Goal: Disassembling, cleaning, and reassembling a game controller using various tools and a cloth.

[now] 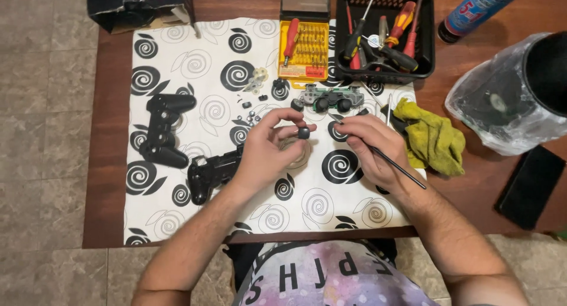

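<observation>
My left hand [269, 152] pinches a small black thumbstick cap [303, 132] between thumb and fingers, above a roll of clear tape [299, 155]. My right hand [369, 145] grips a thin black-handled tool [401, 170], its tip pointing toward the cap. Just beyond the hands lies a green controller circuit board [332, 97] with two black sticks. A black controller shell half [163, 130] lies at the left and another black shell piece [208, 172] sits beside my left wrist.
A white cloth with black spirals [195, 64] covers the wooden table. A yellow screwdriver bit case [304, 49], a black tray of screwdrivers [425, 61], a yellow-green rag [434, 137], a spray can [475, 10], a bagged object [508, 105], a phone [530, 185], small loose parts [255, 84].
</observation>
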